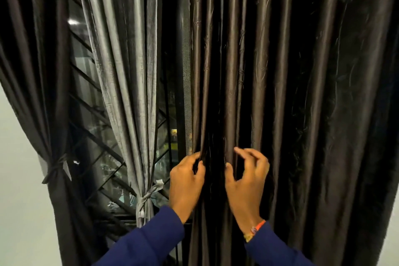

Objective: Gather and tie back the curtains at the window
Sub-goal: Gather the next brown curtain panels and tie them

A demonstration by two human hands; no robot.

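Dark brown satin fills the right half of the frame, where the loose curtain (pixel 269 93) hangs in long folds, and its inner edge is pinched by the left hand (pixel 186 183) at lower centre — fingers closed on a fold. Just beside it, the right hand (pixel 246 181) is held half open with fingers curled against the same fabric, nothing clearly gripped. At centre left a grey curtain (pixel 127 71) is bound by a pale tie (pixel 149 195), and at far left another dark curtain (pixel 32 71) is cinched by a dark tie (pixel 55 168) — the window grille (pixel 97 136) shows between them.
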